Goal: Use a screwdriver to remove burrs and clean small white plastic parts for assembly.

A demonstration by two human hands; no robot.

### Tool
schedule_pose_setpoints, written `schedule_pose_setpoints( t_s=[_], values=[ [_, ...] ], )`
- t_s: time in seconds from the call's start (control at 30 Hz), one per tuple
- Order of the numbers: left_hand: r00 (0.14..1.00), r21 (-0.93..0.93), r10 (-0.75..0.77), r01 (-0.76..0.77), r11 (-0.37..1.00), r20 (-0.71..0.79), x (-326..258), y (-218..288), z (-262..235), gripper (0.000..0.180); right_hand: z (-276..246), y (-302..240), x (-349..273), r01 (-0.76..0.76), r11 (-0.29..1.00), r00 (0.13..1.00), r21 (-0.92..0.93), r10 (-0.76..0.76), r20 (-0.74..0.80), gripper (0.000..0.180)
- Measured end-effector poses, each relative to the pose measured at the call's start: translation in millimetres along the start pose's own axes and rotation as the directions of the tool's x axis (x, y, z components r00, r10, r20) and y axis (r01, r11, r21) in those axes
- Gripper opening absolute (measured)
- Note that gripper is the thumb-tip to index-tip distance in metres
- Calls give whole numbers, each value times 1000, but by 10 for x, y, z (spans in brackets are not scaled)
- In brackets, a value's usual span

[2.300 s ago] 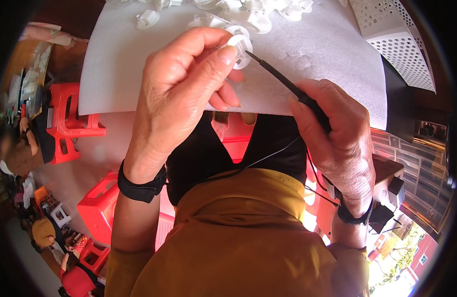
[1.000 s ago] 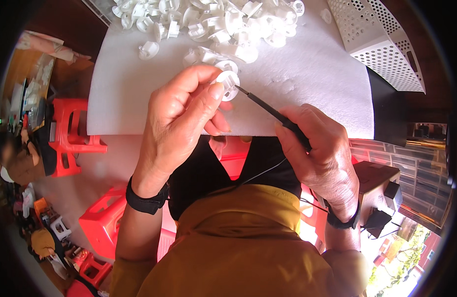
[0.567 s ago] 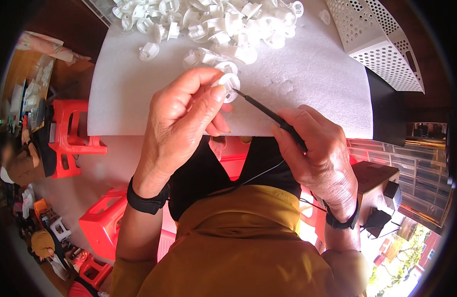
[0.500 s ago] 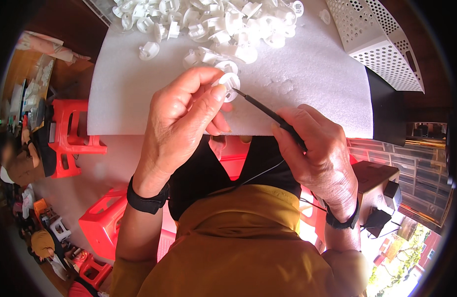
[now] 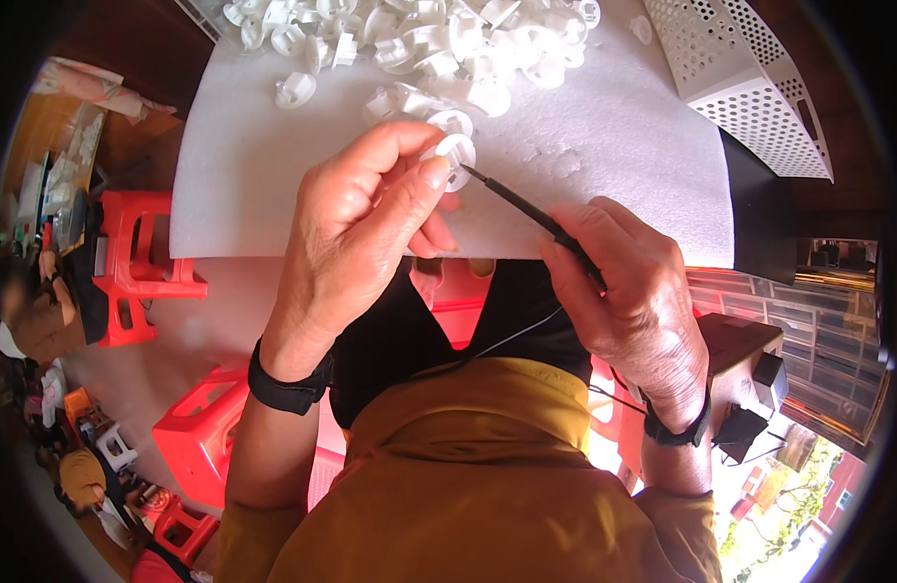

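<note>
My left hand (image 5: 366, 228) pinches a small white round plastic part (image 5: 455, 155) between thumb and fingers, just above the near edge of a white foam sheet (image 5: 623, 155). My right hand (image 5: 628, 291) grips a thin black pointed tool (image 5: 526, 212), and its tip touches the part. A pile of several similar white plastic parts (image 5: 439, 39) lies at the far side of the sheet. Both wrists wear black bands.
A white perforated basket (image 5: 740, 73) stands at the far right of the sheet. Red plastic stools (image 5: 137, 262) stand on the floor to the left and below. A thin black cord (image 5: 507, 340) runs across my lap over the mustard-coloured garment.
The view shifted early on, bringing the pile of parts into sight. Since then both hands have held almost still, the tool tip staying at the part.
</note>
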State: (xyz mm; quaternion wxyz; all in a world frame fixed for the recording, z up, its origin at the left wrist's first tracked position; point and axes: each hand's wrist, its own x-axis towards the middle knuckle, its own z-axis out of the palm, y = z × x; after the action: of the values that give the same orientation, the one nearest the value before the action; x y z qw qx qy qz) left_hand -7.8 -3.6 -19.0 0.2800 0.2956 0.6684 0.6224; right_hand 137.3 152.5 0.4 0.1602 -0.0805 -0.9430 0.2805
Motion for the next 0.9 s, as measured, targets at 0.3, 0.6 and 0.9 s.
schedule_pose_setpoints(
  t_s=[0.3,0.6,0.9],
  values=[
    [1000,-6,17,-17,1000,8,2,-28,-33,32,-11,-13,39,33,999,999,19,-33,43,10],
    [1000,-14,0,0,1000,2,8,-21,-28,32,38,-52,38,61,997,998,-50,-61,3,7],
    [1000,-6,6,-6,1000,4,10,-20,-25,31,49,-26,28,49,999,999,-7,-49,0,9]
  ],
)
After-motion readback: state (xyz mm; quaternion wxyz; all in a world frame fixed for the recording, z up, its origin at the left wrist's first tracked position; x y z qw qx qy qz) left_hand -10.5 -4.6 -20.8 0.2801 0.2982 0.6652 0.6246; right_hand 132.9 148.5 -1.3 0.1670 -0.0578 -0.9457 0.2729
